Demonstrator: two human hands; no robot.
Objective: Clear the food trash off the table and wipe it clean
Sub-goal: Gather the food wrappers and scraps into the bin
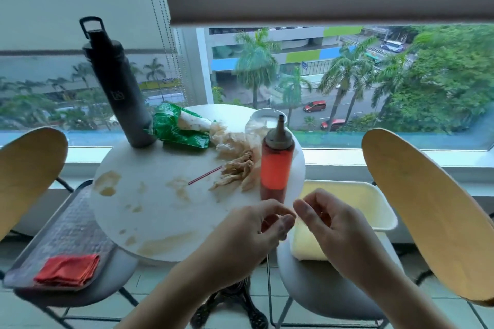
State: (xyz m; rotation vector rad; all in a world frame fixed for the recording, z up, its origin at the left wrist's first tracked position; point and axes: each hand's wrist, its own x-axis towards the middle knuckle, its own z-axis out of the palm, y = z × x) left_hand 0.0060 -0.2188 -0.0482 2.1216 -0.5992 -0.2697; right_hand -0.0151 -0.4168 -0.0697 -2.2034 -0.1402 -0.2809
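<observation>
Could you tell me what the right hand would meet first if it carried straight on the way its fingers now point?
The right hand points its curled fingers left, toward the left hand, whose fingertips sit just across a small gap. It would probably meet those first. The sauce bottle stands farther back, though depth is unclear.

Green wrapper (pixel 179 128), red napkins (pixel 68 270), brown-stained white table (pixel 160 195).

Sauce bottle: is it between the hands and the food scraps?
Partly. The sauce bottle stands upright at the table's near right edge, just ahead of both hands, left and right, beside the food scraps. A reach from its left side looks unobstructed.
</observation>
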